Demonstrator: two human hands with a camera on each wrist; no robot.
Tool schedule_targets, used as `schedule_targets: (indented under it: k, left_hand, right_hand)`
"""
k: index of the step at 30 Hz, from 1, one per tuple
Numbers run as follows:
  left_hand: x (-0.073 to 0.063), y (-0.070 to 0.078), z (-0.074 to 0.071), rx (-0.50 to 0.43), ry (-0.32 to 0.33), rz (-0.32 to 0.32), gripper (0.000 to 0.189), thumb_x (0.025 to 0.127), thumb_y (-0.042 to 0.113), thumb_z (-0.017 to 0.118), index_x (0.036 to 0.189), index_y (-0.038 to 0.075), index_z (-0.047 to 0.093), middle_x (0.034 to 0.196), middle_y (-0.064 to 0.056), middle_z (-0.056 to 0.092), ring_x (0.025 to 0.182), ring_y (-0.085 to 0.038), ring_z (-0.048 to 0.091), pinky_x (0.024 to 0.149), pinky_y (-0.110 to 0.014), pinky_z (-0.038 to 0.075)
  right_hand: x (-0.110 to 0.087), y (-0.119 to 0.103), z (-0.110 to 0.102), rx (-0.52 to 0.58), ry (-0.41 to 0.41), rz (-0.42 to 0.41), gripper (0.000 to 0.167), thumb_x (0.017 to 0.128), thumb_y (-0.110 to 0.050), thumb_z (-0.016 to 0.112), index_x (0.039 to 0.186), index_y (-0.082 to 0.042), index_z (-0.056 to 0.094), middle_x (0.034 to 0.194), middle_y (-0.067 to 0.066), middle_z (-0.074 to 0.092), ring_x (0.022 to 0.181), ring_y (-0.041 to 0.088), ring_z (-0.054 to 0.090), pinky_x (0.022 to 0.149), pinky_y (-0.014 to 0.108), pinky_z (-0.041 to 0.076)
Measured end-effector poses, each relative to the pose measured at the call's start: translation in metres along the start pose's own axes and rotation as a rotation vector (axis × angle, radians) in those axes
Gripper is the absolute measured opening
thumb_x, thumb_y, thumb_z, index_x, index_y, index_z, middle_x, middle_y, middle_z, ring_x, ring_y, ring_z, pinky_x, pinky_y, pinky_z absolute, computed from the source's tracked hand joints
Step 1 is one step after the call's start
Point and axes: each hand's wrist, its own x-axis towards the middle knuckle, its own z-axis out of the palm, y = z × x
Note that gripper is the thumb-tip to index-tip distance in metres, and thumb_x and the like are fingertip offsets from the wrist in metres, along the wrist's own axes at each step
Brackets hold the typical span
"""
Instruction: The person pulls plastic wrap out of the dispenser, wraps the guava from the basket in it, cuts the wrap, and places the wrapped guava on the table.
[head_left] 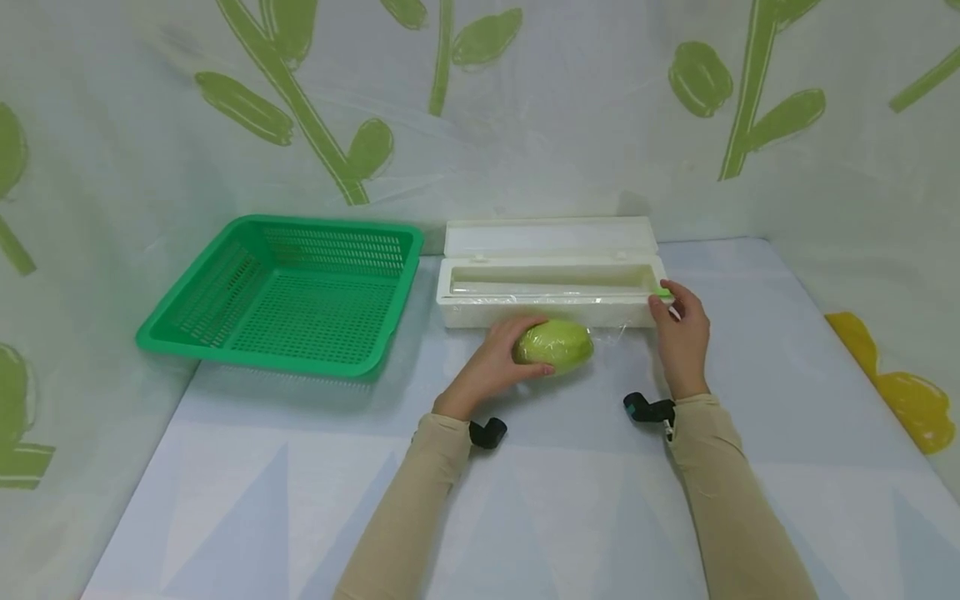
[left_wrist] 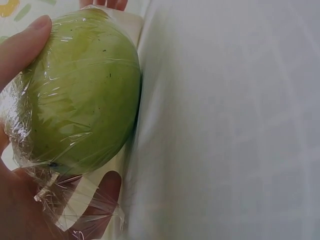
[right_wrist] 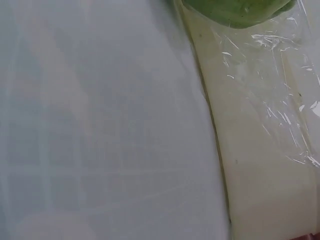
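Note:
My left hand [head_left: 498,358] grips a green oval fruit [head_left: 558,345] wrapped in clear film, its thumb and fingers round the left end. The left wrist view shows the fruit [left_wrist: 85,92] close up, with crinkled cling film [left_wrist: 20,125] bunched over the palm. Behind it stands a white cling film box [head_left: 551,312] with its lid up and a roll inside. Film stretches from the fruit over the box's front. My right hand [head_left: 684,342] is at the box's right end, thumb and forefinger pinching a small green slider [head_left: 662,292]. In the right wrist view, loose film [right_wrist: 270,95] lies against the box front.
A green plastic basket [head_left: 352,367] with slotted walls stands on the left of the white table [head_left: 570,508]. Behind the table hangs a pale cloth [head_left: 570,125] printed with leaves. Black wrist camera mounts [head_left: 489,433] stick out beside both sleeves.

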Motion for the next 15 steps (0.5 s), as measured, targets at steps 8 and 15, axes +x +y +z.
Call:
schedule_targets:
  k: [8,15]
  left_hand:
    - [0.0011,0.0000,-0.0005,-0.010,0.001,-0.007,0.072,0.067,0.053,0.070,0.129,0.034,0.040,0.130,0.011,0.036,0.118,-0.013,0.030,0.093,-0.038,0.033]
    - [0.0019,-0.0052,0.0024,-0.014,0.004,0.004,0.072,0.067,0.054,0.070,0.129,0.035,0.039,0.130,0.013,0.036,0.119,-0.013,0.030,0.093,-0.039,0.032]
  right_hand:
    - [0.0027,-0.0043,-0.0003,-0.101,-0.024,-0.053,0.036,0.090,-0.026,0.052,0.122,-0.010,0.055,0.134,0.003,0.040,0.124,0.013,0.032,0.094,0.037,0.036]
    - [0.0043,-0.0051,0.0018,-0.123,-0.039,-0.022,0.035,0.092,-0.024,0.049,0.123,-0.009,0.054,0.135,0.002,0.036,0.125,0.013,0.030,0.096,0.036,0.034]
